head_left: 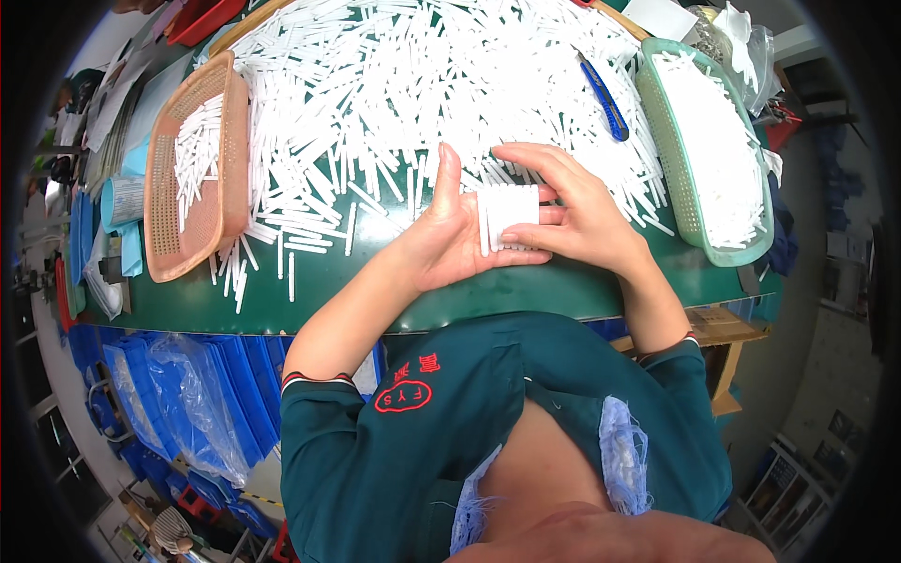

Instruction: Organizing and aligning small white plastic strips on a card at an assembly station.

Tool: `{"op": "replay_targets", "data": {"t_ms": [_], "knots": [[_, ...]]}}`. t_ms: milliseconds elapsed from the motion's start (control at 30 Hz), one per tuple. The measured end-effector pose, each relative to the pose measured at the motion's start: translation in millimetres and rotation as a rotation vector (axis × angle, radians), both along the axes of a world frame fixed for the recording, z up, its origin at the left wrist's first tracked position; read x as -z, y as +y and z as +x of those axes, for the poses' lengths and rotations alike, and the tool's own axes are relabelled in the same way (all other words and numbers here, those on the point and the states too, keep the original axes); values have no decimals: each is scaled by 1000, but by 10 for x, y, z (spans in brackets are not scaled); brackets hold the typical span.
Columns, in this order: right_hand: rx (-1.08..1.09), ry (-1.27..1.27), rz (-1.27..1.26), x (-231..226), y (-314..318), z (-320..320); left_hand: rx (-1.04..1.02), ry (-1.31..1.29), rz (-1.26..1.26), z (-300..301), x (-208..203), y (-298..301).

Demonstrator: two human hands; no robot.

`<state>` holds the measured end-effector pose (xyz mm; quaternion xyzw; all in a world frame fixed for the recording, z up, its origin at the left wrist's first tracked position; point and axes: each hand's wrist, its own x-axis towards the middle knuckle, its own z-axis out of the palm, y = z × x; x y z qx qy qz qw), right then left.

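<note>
A side-by-side row of short white sticks (507, 214) rests across the fingers of my left hand (439, 239), which is palm up with its thumb stretched away. My right hand (593, 214) closes on the same row from the right. Its thumb lies over the lower part of the sticks, and its index finger arches above them. Just beyond both hands, a large heap of loose white sticks (413, 84) spreads over the green table (450, 305). What the sticks are made of cannot be told.
At the left, a tan plastic basket (160, 202) holds some white sticks. A pale green basket (690, 202) full of them stands at the right. One blue utility knife (603, 98) lies on the heap. Blue plastic bins (221, 394) stand below the table's front edge.
</note>
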<state>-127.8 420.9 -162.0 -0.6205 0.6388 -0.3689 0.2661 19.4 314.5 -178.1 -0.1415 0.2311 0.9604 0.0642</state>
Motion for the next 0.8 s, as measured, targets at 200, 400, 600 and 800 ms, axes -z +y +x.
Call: {"op": "replay_targets", "data": {"t_ms": [200,400,600,800], "knots": [[25,-36,44,-8,11,-4,-25,26,48,-4,28,-10],[91,-183,163,-72,7,-2,-53,16,60,-8,58,-16],[89,-258,-40,153,12,-73,-71,-38,41,-16,55,10],[320,-1042,-176,54,60,-297,5,21,51,-33,101,-17]]}}
